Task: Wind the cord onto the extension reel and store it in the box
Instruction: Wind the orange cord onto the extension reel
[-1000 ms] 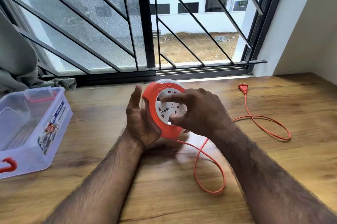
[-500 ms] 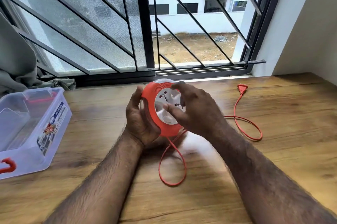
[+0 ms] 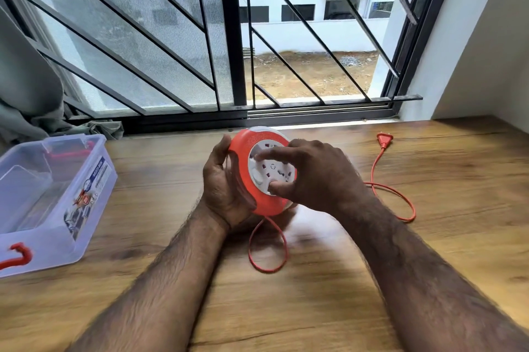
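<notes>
1. Brown wood-grain table (image 3: pixel 429 251): everything sits on it, with the window grille along the far edge.
2. Clear plastic storage box with red latches (image 3: pixel 54 194): near-left, lid off, well apart from the hands. It's the end stop for the reel and not in play yet.
3. Round orange extension reel with white socket face (image 3: pixel 257 174): centre, held on edge just above the table, socket face tilted toward the near-right.
4. Left hand (image 3: pixel 223 188): cups the reel's back and left rim, fingers curled behind, thumb up the rim. It acts as the fixed anchor.
5. Right hand (image 3: pixel 315 177): on the socket face, index finger stretched across the upper part, thumb pressed at the lower edge. Looks like the cranking grip.
6. Thin orange cord (image 3: pixel 395 194): leaves the reel's underside, makes a small loop near-side, runs behind the right forearm, loops again on the right, then heads far-right.
7. Orange two-pin plug (image 3: pixel 384 139): far-right, well apart from the reel. Key relation: slack lies right of the reel, on the right-hand side, so I'd judge winding continues by turning the face while the cord feeds in from the right.
</notes>
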{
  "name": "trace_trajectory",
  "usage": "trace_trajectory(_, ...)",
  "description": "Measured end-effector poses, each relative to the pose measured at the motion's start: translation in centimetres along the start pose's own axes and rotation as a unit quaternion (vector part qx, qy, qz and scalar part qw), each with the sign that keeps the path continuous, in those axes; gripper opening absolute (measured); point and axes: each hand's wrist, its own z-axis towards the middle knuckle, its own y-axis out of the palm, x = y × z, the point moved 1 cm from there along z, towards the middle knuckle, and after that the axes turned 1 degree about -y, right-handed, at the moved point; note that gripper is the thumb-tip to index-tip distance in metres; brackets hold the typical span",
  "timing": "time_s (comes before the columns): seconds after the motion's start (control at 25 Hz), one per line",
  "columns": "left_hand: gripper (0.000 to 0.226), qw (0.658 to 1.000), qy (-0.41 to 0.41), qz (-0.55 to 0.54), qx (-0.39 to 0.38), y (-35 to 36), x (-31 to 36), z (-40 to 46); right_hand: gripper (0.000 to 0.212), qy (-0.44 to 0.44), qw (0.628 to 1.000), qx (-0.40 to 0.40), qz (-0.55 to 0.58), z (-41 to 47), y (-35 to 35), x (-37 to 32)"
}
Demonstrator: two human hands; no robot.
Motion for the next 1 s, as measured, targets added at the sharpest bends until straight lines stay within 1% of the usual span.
trace_trajectory(0.12, 0.079, 1.000, 0.003, 0.000, -0.006, 0.6, -0.3, 0.0, 0.062, 0.095, 0.993, 0.022, 0.058, 0.1, 0.9, 0.1)
trace_trajectory(0.24, 0.080, 1.000, 0.009, 0.011, -0.002, 0.4, -0.4, 0.1, 0.064, 0.191, 0.972, 0.044, 0.131, 0.3, 2.5, -0.6)
trace_trajectory(0.32, 0.083, 1.000, 0.012, 0.019, -0.007, 0.2, -0.4, 0.2, 0.062, 0.228, 0.956, 0.054, 0.175, 0.4, 2.8, -1.0)
trace_trajectory(0.36, 0.084, 1.000, 0.016, 0.021, -0.007, 0.1, -0.3, 0.2, 0.061, 0.227, 0.955, 0.055, 0.185, 0.4, 2.5, -0.9)
trace_trajectory(0.44, 0.084, 1.000, 0.026, 0.016, -0.003, -0.1, -0.2, 0.2, 0.052, 0.165, 0.970, 0.058, 0.171, 0.3, 1.4, -0.6)
trace_trajectory(0.48, 0.083, 0.999, 0.033, 0.011, -0.002, -0.2, 0.0, 0.2, 0.042, 0.114, 0.980, 0.053, 0.155, 0.2, 0.7, -0.3)
trace_trajectory(0.52, 0.081, 0.999, 0.041, 0.007, 0.000, -0.1, 0.2, 0.1, 0.040, 0.057, 0.988, 0.036, 0.141, 0.1, 0.1, 0.0)
trace_trajectory(0.6, 0.079, 0.998, 0.054, 0.003, 0.008, -0.1, 0.5, -0.1, 0.054, -0.023, 0.994, -0.028, 0.099, -0.1, -0.6, 0.1)
trace_trajectory(0.64, 0.080, 0.998, 0.053, 0.005, 0.014, -0.2, 0.6, -0.1, 0.059, -0.039, 0.996, -0.058, 0.060, -0.2, -0.5, 0.0)
trace_trajectory(0.72, 0.084, 0.999, 0.038, 0.011, 0.019, -0.1, 0.6, -0.2, 0.066, -0.046, 0.995, -0.083, 0.000, -0.1, -0.1, -0.2)
trace_trajectory(0.8, 0.084, 1.000, 0.027, 0.012, 0.010, 0.0, 0.5, -0.2, 0.067, -0.041, 0.996, -0.071, -0.015, -0.1, -0.1, -0.2)
trace_trajectory(1.0, 0.087, 1.000, 0.020, 0.020, 0.006, 0.0, 0.5, 0.0, 0.062, -0.032, 0.999, -0.004, -0.038, 0.0, -0.9, -0.3)
